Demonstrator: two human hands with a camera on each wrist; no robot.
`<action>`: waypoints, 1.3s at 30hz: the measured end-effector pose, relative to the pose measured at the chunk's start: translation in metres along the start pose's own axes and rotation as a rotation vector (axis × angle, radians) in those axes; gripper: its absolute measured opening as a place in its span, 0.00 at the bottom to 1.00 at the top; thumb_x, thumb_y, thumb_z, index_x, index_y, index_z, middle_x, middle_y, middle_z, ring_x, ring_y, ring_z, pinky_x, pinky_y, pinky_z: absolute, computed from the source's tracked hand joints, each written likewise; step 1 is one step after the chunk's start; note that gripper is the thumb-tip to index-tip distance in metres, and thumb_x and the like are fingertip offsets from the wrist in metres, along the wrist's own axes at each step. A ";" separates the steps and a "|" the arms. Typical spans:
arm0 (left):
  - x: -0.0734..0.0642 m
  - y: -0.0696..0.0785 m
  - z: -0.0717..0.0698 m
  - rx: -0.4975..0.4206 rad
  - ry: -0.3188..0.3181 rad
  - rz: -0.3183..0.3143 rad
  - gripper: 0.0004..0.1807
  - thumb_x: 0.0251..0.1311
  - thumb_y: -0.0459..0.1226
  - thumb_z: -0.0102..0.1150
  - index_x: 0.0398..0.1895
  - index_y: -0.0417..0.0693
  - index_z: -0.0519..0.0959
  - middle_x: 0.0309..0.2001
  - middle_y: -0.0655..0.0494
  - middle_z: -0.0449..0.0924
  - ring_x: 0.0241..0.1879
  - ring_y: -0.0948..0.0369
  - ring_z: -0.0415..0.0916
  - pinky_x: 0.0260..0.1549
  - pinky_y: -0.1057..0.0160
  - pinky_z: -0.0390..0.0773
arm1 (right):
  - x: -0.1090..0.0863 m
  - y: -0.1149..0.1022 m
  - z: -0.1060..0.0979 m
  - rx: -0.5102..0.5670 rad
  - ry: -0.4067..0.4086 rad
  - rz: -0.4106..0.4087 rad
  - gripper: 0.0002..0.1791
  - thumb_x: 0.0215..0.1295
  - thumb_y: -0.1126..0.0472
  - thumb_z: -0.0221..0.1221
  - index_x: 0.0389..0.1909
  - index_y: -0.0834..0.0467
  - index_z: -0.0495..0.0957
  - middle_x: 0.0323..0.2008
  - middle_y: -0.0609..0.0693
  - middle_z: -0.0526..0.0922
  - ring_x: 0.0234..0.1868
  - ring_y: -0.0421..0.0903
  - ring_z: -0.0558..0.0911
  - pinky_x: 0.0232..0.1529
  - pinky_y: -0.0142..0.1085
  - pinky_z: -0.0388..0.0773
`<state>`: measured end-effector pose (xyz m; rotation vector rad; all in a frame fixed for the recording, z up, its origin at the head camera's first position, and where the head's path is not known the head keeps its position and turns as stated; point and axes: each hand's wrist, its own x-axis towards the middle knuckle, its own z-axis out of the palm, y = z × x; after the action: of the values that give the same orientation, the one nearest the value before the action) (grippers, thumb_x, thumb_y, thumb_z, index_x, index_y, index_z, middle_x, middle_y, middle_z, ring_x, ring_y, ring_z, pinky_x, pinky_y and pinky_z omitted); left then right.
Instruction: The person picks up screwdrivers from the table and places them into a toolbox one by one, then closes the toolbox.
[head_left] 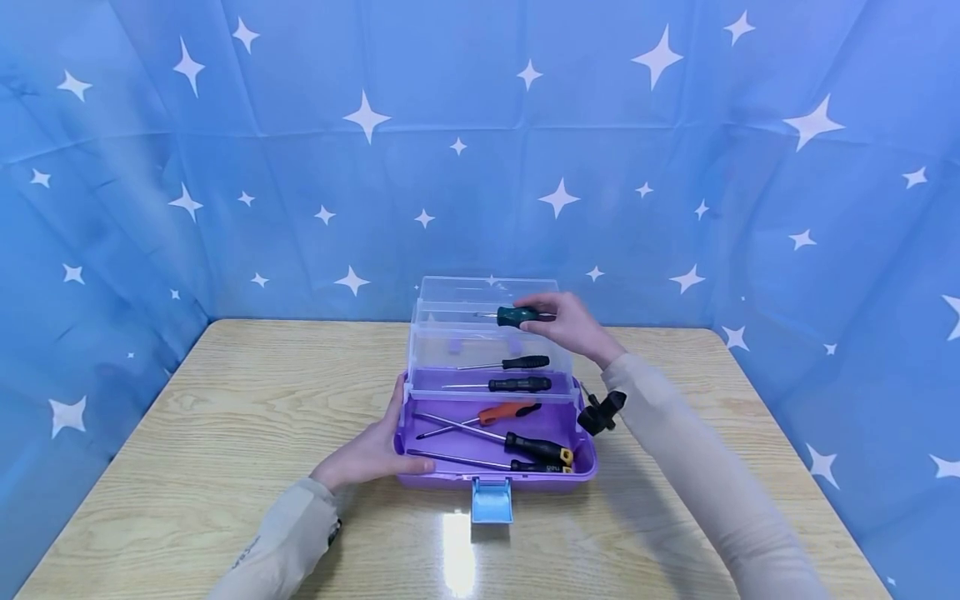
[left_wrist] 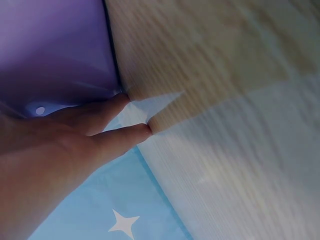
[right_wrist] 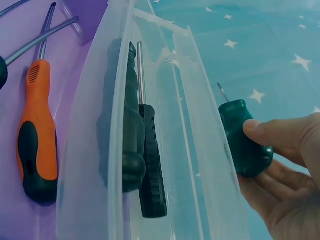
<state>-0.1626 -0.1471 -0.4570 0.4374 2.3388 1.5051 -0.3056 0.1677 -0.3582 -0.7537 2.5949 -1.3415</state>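
Observation:
A purple toolbox (head_left: 457, 477) stands unfolded, with clear cantilever trays (head_left: 487, 342) raised at its back. My right hand (head_left: 566, 323) pinches a screwdriver with a short dark green handle (head_left: 516, 317) above the top tray, its shaft pointing left. In the right wrist view the thumb lies on that green handle (right_wrist: 242, 137). My left hand (head_left: 375, 446) rests against the box's left side, thumb on the front rim and fingers stretched along the outer wall. The left wrist view shows two straight fingers (left_wrist: 120, 135) by the box's lower edge.
Two black-handled screwdrivers (head_left: 525, 362) lie in the trays. In the purple base are an orange-handled screwdriver (head_left: 504, 413) and black-and-yellow ones (head_left: 536, 447). A light blue latch (head_left: 492, 502) hangs at the front. A starry blue curtain (head_left: 480, 167) hangs behind the wooden table (head_left: 225, 400).

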 end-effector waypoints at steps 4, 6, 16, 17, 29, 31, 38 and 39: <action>0.000 0.000 0.000 -0.003 -0.001 0.008 0.74 0.44 0.47 0.76 0.73 0.64 0.18 0.76 0.41 0.32 0.72 0.42 0.40 0.66 0.39 0.44 | 0.004 -0.001 0.004 -0.004 -0.010 0.001 0.20 0.64 0.66 0.62 0.58 0.62 0.77 0.54 0.60 0.78 0.53 0.54 0.79 0.48 0.44 0.79; 0.000 0.000 0.000 -0.005 -0.001 0.013 0.74 0.44 0.47 0.76 0.73 0.64 0.18 0.76 0.42 0.32 0.72 0.42 0.40 0.66 0.39 0.44 | 0.006 -0.002 0.006 -0.006 -0.016 -0.004 0.20 0.64 0.66 0.62 0.57 0.62 0.77 0.54 0.60 0.78 0.53 0.54 0.79 0.48 0.44 0.79; 0.000 0.001 0.001 0.003 0.002 0.000 0.74 0.44 0.48 0.76 0.73 0.64 0.18 0.76 0.43 0.32 0.73 0.43 0.38 0.66 0.39 0.44 | 0.015 -0.005 0.016 0.002 -0.036 -0.022 0.20 0.64 0.67 0.62 0.57 0.63 0.77 0.55 0.60 0.78 0.54 0.54 0.79 0.49 0.45 0.79; 0.000 0.001 0.001 0.006 0.002 0.000 0.74 0.44 0.48 0.76 0.73 0.64 0.18 0.76 0.43 0.32 0.73 0.43 0.38 0.66 0.39 0.44 | 0.016 -0.005 0.017 0.000 -0.038 -0.026 0.20 0.64 0.67 0.62 0.57 0.64 0.77 0.54 0.60 0.78 0.54 0.54 0.79 0.49 0.45 0.79; 0.001 0.000 0.001 0.009 0.003 0.004 0.74 0.44 0.49 0.76 0.73 0.64 0.18 0.76 0.43 0.31 0.73 0.43 0.39 0.66 0.39 0.45 | 0.022 -0.005 0.030 -0.033 -0.025 -0.078 0.20 0.63 0.69 0.62 0.56 0.66 0.78 0.52 0.62 0.79 0.51 0.56 0.81 0.45 0.44 0.80; 0.001 -0.001 0.001 0.007 0.002 0.009 0.74 0.44 0.48 0.76 0.73 0.64 0.18 0.76 0.43 0.31 0.73 0.43 0.39 0.66 0.39 0.45 | 0.022 -0.006 0.031 -0.040 -0.029 -0.086 0.20 0.63 0.69 0.62 0.56 0.66 0.77 0.53 0.62 0.79 0.50 0.56 0.81 0.46 0.44 0.80; 0.001 -0.001 0.000 0.014 0.003 0.016 0.74 0.45 0.48 0.75 0.73 0.63 0.18 0.76 0.43 0.30 0.73 0.44 0.38 0.66 0.39 0.45 | 0.019 -0.010 0.024 -0.043 -0.049 -0.093 0.21 0.67 0.65 0.58 0.60 0.64 0.74 0.59 0.58 0.75 0.64 0.54 0.70 0.65 0.48 0.63; 0.001 -0.001 0.000 0.016 0.003 0.013 0.74 0.45 0.49 0.75 0.73 0.63 0.18 0.76 0.43 0.30 0.73 0.43 0.38 0.66 0.39 0.45 | 0.018 -0.010 0.022 -0.039 -0.045 -0.089 0.21 0.67 0.65 0.58 0.60 0.63 0.75 0.60 0.58 0.75 0.65 0.54 0.69 0.66 0.48 0.62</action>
<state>-0.1637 -0.1470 -0.4583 0.4560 2.3564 1.4948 -0.3097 0.1377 -0.3612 -0.9053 2.5879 -1.2840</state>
